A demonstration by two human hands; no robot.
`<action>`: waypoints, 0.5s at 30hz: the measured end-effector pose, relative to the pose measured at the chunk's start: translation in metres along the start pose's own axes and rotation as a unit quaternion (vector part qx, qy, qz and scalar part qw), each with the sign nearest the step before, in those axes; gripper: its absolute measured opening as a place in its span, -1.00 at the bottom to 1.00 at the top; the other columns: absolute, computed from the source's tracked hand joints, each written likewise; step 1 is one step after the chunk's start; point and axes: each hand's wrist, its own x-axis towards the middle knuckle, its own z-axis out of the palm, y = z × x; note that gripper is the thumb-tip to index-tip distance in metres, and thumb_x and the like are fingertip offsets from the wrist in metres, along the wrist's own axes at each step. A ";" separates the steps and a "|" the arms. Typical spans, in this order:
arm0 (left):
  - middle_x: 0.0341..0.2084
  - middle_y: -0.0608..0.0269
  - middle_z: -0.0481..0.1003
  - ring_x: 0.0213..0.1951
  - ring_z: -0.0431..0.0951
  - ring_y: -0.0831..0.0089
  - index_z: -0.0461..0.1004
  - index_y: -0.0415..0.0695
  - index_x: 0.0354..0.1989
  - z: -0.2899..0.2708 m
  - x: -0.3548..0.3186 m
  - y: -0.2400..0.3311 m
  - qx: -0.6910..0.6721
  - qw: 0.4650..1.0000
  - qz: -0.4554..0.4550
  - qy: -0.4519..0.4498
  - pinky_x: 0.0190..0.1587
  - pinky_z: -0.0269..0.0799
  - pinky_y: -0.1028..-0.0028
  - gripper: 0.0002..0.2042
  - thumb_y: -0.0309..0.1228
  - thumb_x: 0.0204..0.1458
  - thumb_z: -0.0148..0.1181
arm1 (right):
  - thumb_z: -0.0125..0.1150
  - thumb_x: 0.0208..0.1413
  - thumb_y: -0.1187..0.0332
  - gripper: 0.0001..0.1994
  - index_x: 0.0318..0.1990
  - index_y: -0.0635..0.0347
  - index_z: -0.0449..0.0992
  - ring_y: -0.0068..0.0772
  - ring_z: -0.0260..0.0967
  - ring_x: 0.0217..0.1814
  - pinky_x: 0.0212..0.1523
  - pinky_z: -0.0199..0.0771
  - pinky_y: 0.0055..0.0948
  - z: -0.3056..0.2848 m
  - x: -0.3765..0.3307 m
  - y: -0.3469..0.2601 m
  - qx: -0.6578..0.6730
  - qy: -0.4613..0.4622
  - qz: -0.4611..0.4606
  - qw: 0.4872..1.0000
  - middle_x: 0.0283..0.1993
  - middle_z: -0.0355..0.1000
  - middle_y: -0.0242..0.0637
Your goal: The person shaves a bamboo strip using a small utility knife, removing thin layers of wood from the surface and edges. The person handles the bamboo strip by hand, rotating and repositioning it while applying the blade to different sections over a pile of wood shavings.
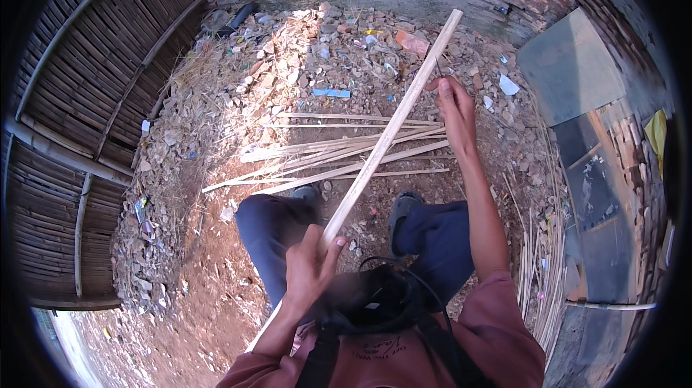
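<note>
Head view: person seated on dirt ground [209, 294], long bamboo strip [382, 143] slanting across knees. Left hand [310, 265] clenched round strip's lower part; right hand [453, 103] pinching thin dark blade [435, 64] against upper edge. Looks like shaving or splitting step. Cut strips [339, 150] piled beyond feet. Next stroke likely needs firm left grip, blade kept along grain.

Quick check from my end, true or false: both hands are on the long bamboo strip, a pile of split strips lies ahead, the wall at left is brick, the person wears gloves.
1. The left hand grips the long bamboo strip near its lower end. True.
2. The right hand is off the strip. False: it touches it farther up.
3. Split strips lie on the dirt ahead. True.
4. The wall at left is brick. False: it is bamboo slats.
5. Gloves are worn. False: both hands are bare.
</note>
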 end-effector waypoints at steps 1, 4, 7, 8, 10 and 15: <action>-0.70 0.00 0.44 -0.62 0.55 0.03 0.37 -0.22 -0.31 -0.001 0.001 -0.001 0.003 1.000 -0.005 0.010 -0.52 0.35 0.20 -0.68 -0.26 0.29 0.33 | 0.04 0.49 -0.06 -0.54 0.05 0.17 0.63 -0.70 0.11 -0.48 -0.49 0.03 -0.53 0.003 -0.010 -0.016 0.073 -0.036 0.037 0.996 -0.51 0.21 -0.56; -0.70 0.01 0.44 -0.62 0.55 0.00 0.34 -0.21 -0.34 0.001 0.007 0.002 0.011 0.999 -0.011 0.033 -0.52 0.36 0.19 -0.66 -0.26 0.28 0.35 | -0.01 0.51 -0.04 -0.50 0.22 0.22 0.54 -0.81 -0.01 -0.53 -0.53 -0.06 -0.68 0.019 -0.031 -0.030 0.201 -0.127 0.079 0.968 -0.47 0.24 -0.58; -0.71 0.00 0.43 -0.61 0.55 -0.05 0.32 -0.20 -0.35 0.004 0.010 0.003 0.012 0.999 -0.009 0.029 -0.52 0.36 0.18 -0.63 -0.22 0.27 0.37 | 0.03 0.50 0.01 -0.50 0.25 0.30 0.51 -0.83 -0.06 -0.61 -0.57 -0.08 -0.68 0.029 -0.043 -0.038 0.231 -0.221 0.094 0.943 -0.45 0.36 -0.51; -0.72 0.06 0.41 -0.63 0.49 0.10 0.33 -0.20 -0.35 0.006 0.011 0.001 0.015 0.999 0.003 0.033 -0.53 0.33 0.23 -0.64 -0.24 0.26 0.37 | 0.08 0.49 0.05 -0.53 0.24 0.31 0.52 -0.84 -0.06 -0.61 -0.58 -0.08 -0.68 0.032 -0.045 -0.035 0.245 -0.248 0.090 0.933 -0.44 0.39 -0.50; -0.74 0.18 0.35 -0.69 0.36 0.40 0.36 -0.22 -0.36 0.011 0.014 -0.002 0.020 0.999 0.029 0.039 -0.55 0.27 0.33 -0.66 -0.28 0.26 0.39 | 0.19 0.44 0.13 -0.59 0.20 0.30 0.55 -0.82 0.06 -0.55 -0.54 0.00 -0.67 0.035 -0.049 -0.036 0.251 -0.269 0.094 0.925 -0.35 0.49 -0.44; -0.63 0.10 0.51 -0.60 0.54 0.30 0.42 -0.24 -0.26 0.008 0.028 0.007 0.050 0.997 0.051 0.024 -0.47 0.40 0.30 -0.68 -0.26 0.24 0.41 | 0.31 0.38 0.31 -0.71 0.11 0.31 0.62 -0.58 0.53 -0.19 -0.16 0.49 -0.50 0.036 -0.054 -0.040 0.227 -0.265 0.157 0.924 -0.14 0.62 -0.33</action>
